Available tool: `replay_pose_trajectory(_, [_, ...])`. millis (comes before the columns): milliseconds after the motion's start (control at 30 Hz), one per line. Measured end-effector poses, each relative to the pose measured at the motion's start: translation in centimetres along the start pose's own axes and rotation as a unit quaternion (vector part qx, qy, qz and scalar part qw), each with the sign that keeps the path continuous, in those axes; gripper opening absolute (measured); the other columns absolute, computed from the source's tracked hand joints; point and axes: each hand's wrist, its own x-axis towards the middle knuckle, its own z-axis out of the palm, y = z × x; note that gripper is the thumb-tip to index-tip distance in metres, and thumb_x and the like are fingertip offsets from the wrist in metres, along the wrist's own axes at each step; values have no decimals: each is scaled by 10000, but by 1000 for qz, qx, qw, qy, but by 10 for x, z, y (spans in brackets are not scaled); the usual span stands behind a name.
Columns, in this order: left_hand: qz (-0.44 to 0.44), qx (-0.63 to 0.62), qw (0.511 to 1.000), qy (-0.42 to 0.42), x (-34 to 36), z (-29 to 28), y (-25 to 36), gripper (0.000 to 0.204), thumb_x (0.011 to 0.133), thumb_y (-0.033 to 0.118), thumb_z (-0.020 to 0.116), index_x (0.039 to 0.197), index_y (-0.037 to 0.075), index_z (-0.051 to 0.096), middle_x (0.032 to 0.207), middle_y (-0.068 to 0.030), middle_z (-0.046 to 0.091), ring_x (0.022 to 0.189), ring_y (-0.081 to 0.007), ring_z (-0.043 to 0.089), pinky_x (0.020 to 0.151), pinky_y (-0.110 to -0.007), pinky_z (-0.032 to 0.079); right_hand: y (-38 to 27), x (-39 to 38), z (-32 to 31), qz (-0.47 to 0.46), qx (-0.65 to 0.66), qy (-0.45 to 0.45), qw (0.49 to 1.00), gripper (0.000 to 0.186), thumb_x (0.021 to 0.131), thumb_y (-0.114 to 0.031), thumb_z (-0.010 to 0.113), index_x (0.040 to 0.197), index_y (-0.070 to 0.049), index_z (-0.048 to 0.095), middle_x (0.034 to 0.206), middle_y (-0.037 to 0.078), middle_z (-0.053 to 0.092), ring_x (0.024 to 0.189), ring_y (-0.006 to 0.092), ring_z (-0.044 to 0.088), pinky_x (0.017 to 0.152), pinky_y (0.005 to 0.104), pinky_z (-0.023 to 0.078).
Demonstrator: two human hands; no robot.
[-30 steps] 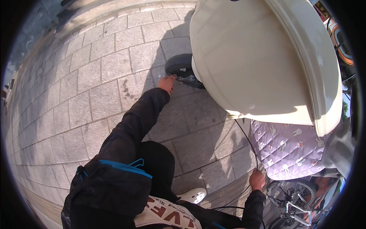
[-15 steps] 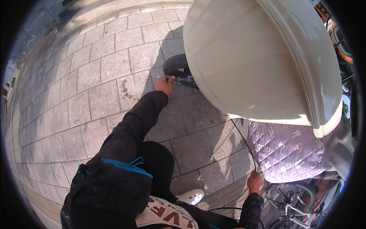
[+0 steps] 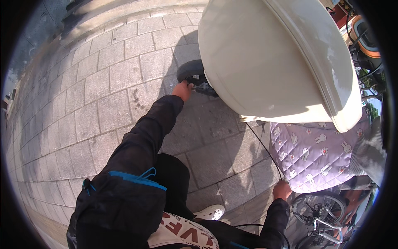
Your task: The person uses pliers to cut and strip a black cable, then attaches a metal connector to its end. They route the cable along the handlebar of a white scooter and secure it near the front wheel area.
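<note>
My left hand (image 3: 182, 90) reaches to the black scooter wheel (image 3: 191, 69), beside a coil-spring shock absorber (image 3: 204, 90). Its fingers are closed at the wheel's hub area, and what they pinch is hidden. My right hand (image 3: 282, 190) is low on the right, wrapped round a thin black cable (image 3: 264, 146). From that fist the cable runs up to the underside of the scooter's cream front shield (image 3: 261, 62). Another length of black cable (image 3: 248, 225) curves near my right forearm.
A purple quilted cover (image 3: 311, 157) with rabbit prints hangs below the shield, close to my right hand. Bicycles (image 3: 319, 211) stand at the lower right. An orange-rimmed basket (image 3: 365, 37) is at the upper right. Stone paving (image 3: 83, 112) spreads across the left.
My right hand has moved slightly right and up, still gripping the cable, which looks straighter. The shield's lower edge sits a little higher and further left. My left hand stays at the wheel.
</note>
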Motion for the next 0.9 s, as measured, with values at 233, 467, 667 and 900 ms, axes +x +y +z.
replay_pose_trajectory(233, [62,-64,995,-34,23,-11,-62,418,1035,353,561,930,-36,673,793,-232,679,757,-398,674,675,-494,503,-58,-17,61,19,85,-152,985,359,978,-381,609,1058,-89,801,1118,162,770,1063,357,743,873,478,587])
replay_pose_trajectory(467, [-220,-237,940,-109,16,-27,-5,154,984,208,589,971,64,643,632,-46,514,444,-194,479,381,-354,317,-94,-60,105,55,202,-178,962,347,941,-363,640,1021,-63,797,1077,191,769,1030,391,741,884,499,587])
replay_pose_trajectory(667, [-300,-196,921,-154,5,-43,34,268,1047,371,605,1065,107,649,687,24,409,507,-114,419,424,-271,292,-118,-66,111,58,207,-153,965,175,884,-148,675,972,-60,798,1069,181,757,995,361,753,839,453,603])
replay_pose_trajectory(900, [-363,-191,902,-136,-22,-28,36,245,1024,381,639,961,150,590,673,45,351,495,-98,320,424,-271,261,-162,-56,131,57,306,-57,948,167,952,-218,652,1032,-73,663,1005,153,721,953,351,735,800,472,575])
